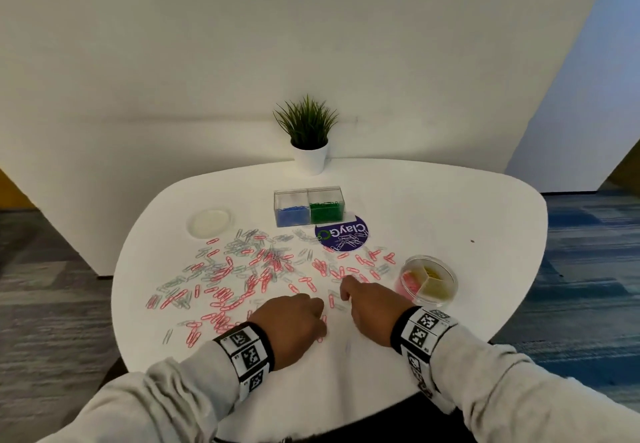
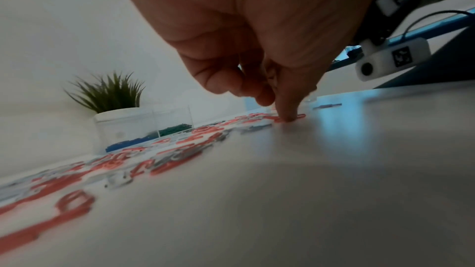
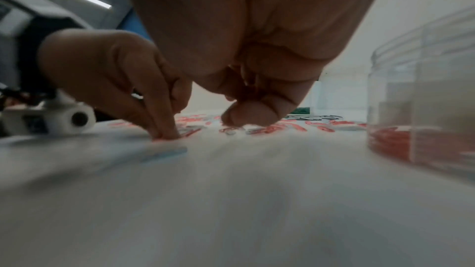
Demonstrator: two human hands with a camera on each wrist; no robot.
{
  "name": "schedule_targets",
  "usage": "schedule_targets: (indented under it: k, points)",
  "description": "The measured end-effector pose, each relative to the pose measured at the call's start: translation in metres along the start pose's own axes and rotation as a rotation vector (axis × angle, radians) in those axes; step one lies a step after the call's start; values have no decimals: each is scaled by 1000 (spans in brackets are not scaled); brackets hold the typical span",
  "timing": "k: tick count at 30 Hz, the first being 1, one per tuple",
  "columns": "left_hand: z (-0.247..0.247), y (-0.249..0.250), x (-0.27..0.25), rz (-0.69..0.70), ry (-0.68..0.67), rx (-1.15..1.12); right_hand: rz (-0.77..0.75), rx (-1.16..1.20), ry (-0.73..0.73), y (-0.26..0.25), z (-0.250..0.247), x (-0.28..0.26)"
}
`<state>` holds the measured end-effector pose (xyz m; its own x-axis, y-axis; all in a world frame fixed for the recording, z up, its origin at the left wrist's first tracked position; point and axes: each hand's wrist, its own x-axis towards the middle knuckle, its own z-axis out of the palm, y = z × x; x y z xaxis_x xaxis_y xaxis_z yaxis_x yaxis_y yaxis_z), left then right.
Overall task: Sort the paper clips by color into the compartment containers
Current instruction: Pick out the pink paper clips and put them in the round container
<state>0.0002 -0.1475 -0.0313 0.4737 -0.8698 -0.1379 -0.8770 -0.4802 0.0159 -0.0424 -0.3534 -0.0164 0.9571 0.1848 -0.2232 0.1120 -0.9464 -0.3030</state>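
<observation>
2 hands work the table: left hand pins a red paper clip under curled fingertips, right hand curled, its hold unclear.

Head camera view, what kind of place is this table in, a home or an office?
Probably an office or lounge corner, though I can't be sure: a rounded white table against a plain partition wall, patterned blue carpet tiles and a small potted plant.

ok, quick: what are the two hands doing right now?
Left hand: fingers curled, fingertips pressing a red paper clip against the table.
Right hand: fingers curled down among the clips; whether it holds one cannot be told.
</observation>
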Motion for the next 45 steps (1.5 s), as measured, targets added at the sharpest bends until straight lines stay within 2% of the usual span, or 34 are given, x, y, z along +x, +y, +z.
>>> schedule_targets:
  k: [2, 5, 6, 9, 11, 13, 17, 19, 23, 25, 27, 29, 30, 33, 34, 35, 39, 43, 45]
  points:
    - [5, -1, 1, 57, 2, 68, 31, 38, -5, -3, -4, 11]
    - [7, 0, 1, 56, 17, 54, 97, -25, 20, -10, 3, 29]
    - [6, 0, -1, 19, 49, 3, 126, -26, 27, -11, 7, 34]
    - [-3, -8, -9, -218, 145, -220, 169, -9, 65, -16, 17, 48]
    - [-7, -14, -12, -277, 177, -334, 173, -4, 77, -18, 21, 54]
    - [-11, -15, -12, -271, 146, -359, 188, 31, 48, -20, 22, 54]
    - [-10, -10, -2, -179, 5, -236, 206, 102, 39, -16, 9, 50]
    - [-7, -4, 5, -179, -18, -181, 229, 282, 93, -7, -9, 50]
    - [-2, 12, 13, -302, -93, -94, 335, 1139, 247, 15, -45, 43]
    - [1, 17, 14, -307, -96, -43, 332, 1327, 247, 21, -52, 39]
    - [4, 19, 13, -333, -88, -58, 342, 1371, 191, 23, -52, 37]
    - [7, 21, 11, -351, -87, -75, 383, 1286, 115, 24, -47, 38]
    - [8, 21, 11, -347, -86, -61, 384, 1129, 76, 24, -43, 39]
    - [3, 18, 11, -374, -50, -81, 269, 311, -15, 28, -32, 46]
    - [-1, 13, 10, -405, -10, -145, 249, 140, -18, 28, -28, 46]
    - [-6, 7, 8, -437, 55, -242, 243, 67, -11, 29, -25, 46]
    - [-21, -31, 3, -649, 254, -756, 212, 96, 22, 31, -14, 47]
    - [-39, -51, 3, -894, 385, -1499, 171, 58, -13, 29, -15, 48]
    - [-43, -55, 4, -987, 431, -1656, 160, 53, -56, 29, -20, 48]
